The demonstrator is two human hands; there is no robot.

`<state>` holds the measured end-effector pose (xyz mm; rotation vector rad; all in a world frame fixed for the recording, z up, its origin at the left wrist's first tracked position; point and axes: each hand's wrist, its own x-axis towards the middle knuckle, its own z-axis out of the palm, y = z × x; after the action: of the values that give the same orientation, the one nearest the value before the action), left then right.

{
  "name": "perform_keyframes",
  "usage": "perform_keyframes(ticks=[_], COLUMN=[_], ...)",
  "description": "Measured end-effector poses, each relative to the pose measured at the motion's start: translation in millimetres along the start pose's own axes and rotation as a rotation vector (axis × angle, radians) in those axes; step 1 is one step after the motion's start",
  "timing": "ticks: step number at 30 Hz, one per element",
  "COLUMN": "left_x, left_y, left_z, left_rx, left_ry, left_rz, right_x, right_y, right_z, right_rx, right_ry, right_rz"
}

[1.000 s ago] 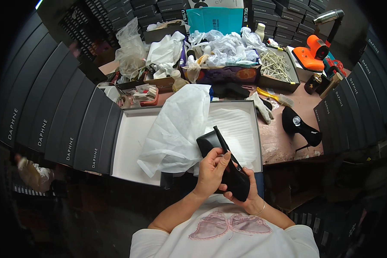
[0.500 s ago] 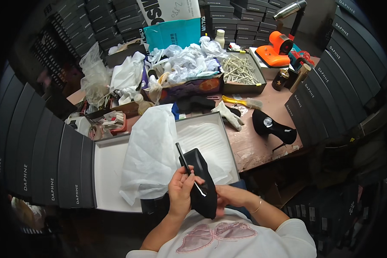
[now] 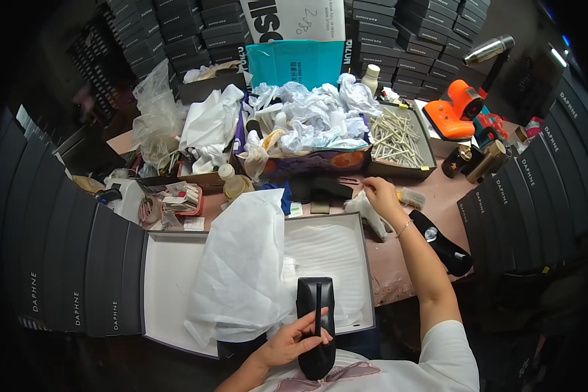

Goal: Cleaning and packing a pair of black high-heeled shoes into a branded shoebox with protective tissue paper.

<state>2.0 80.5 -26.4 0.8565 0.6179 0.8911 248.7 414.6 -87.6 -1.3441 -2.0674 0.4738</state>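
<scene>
My left hand (image 3: 298, 341) holds a black high-heeled shoe (image 3: 315, 360) close to my body, sole up. Its thin heel (image 3: 319, 304) stands between my fingers. Across the table, my right hand (image 3: 383, 195) has its bent fingers closed at a brush (image 3: 411, 198); pale bristles show past the hand, while the handle is hidden beneath it. White gloves (image 3: 371, 219) lie just under that wrist. A second black shoe (image 3: 438, 243) with a shiny ornament rests to the right of my forearm. In front of me sits an open shoebox (image 3: 166, 287) with white wrapping paper (image 3: 238, 274).
Dark shoebox stacks (image 3: 78, 261) wall in the left, with more (image 3: 522, 196) on the right. Behind the open box stand a carton of crumpled paper (image 3: 313, 117), a tray of pale sticks (image 3: 398, 140), a squat bottle (image 3: 234, 184) and an orange device (image 3: 456, 114).
My right hand has left the shoe and reached forward and right to the brush. The shoe, in my left hand, has turned more upright in view. The whole view has shifted.
</scene>
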Motion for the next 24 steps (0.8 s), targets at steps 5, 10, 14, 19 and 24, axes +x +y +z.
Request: perform_keyframes(ticks=[5, 10, 14, 19, 24], left_x=[0, 3, -3, -12, -13], left_y=[-1, -9, -17, -5, -3], left_z=[-13, -4, -11, -14, -12], left_rx=[-0.061, 0.26, 0.68, 0.829, 0.844], left_ry=[-0.001, 0.146, 0.084, -0.013, -0.041], left_rz=[-0.109, -0.057, 0.147, 0.141, 0.135], right_x=[36, 45, 58, 69, 55], right_y=[-17, 9, -50, -30, -60], right_z=[53, 76, 55, 125, 83], right_rx=[-0.141, -0.088, 0.01, -0.38, -0.13], right_ry=[-0.257, -0.353, -0.278, -0.379, -0.272], right_rz=[-0.094, -0.296, -0.178, -0.383, -0.252])
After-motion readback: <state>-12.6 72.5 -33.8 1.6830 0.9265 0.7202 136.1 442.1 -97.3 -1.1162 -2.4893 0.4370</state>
